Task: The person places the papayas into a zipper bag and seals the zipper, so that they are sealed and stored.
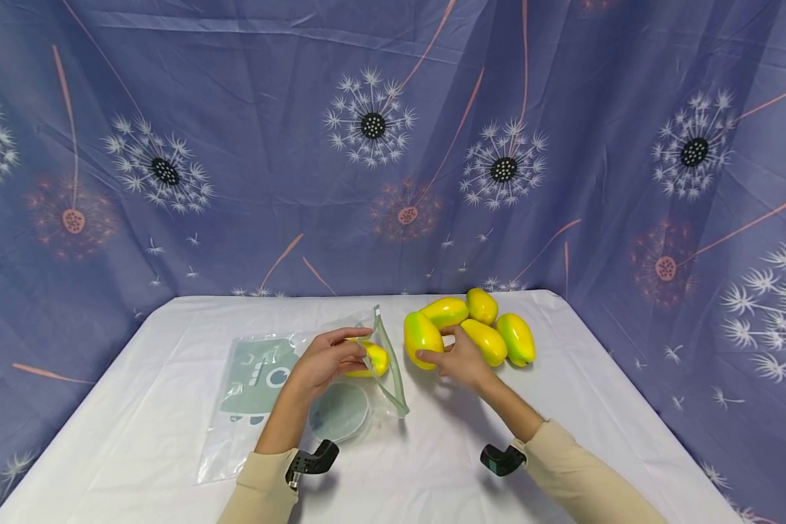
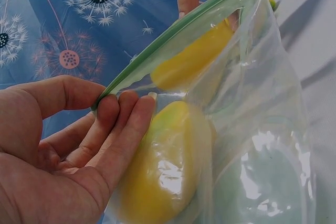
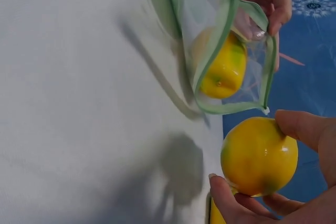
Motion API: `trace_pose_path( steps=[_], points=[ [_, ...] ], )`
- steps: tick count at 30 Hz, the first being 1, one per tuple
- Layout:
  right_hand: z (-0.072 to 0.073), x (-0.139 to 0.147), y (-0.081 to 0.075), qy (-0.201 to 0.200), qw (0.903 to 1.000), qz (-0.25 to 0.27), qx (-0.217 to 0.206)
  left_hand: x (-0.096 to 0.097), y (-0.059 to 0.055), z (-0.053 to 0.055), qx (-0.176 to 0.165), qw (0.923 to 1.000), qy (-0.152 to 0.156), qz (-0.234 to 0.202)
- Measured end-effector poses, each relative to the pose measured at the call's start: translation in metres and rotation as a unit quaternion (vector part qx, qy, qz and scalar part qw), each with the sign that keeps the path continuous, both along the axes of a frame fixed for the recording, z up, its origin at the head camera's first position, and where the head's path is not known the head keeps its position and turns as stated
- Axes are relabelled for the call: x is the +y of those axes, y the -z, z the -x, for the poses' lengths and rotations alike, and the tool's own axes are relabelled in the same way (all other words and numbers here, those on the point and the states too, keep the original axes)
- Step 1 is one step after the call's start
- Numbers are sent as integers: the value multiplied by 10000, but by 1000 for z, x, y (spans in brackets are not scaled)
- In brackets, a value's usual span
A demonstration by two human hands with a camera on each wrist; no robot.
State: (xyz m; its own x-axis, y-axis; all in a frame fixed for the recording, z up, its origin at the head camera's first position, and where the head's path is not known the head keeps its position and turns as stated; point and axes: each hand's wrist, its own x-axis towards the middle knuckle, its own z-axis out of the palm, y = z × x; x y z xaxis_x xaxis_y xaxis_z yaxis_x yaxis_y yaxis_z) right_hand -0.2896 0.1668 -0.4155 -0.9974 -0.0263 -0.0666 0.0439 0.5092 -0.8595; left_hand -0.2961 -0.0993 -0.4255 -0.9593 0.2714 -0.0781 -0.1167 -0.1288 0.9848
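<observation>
My left hand (image 1: pixel 327 358) pinches the rim of a clear zip bag (image 2: pixel 173 35) edged in pale green, its mouth held apart and facing right. Inside the bag lies a yellow-green mango (image 3: pixel 228 72); the left wrist view shows yellow fruit (image 2: pixel 163 161) through the plastic beside the fingers. Just right of the bag's mouth, my right hand (image 1: pixel 461 360) grips another mango (image 3: pixel 258 156) between thumb and fingers. That mango is outside the bag, a small gap from its rim.
Behind and right of my right hand, several more mangoes (image 1: pixel 516 340) sit grouped on the white-covered table (image 1: pixel 596 437). Another clear bag with a green cartoon print (image 1: pixel 255 375) lies flat at left. A dandelion-patterned curtain (image 1: pixel 268 167) surrounds the table's back and sides.
</observation>
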Motion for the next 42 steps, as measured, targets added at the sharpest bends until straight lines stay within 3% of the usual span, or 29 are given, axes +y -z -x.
trace_pose_path(
  steps=[8,19,42],
  points=[
    [3,9,-8,41,9991,378,-200,0,0,0,-11,10000,5,27],
    [3,17,-21,-281,9954,692,-595,0,-1,0,-41,10000,26,53],
    [2,25,-23,-690,9923,663,-787,1,-3,0,-69,9999,44,59]
  ],
)
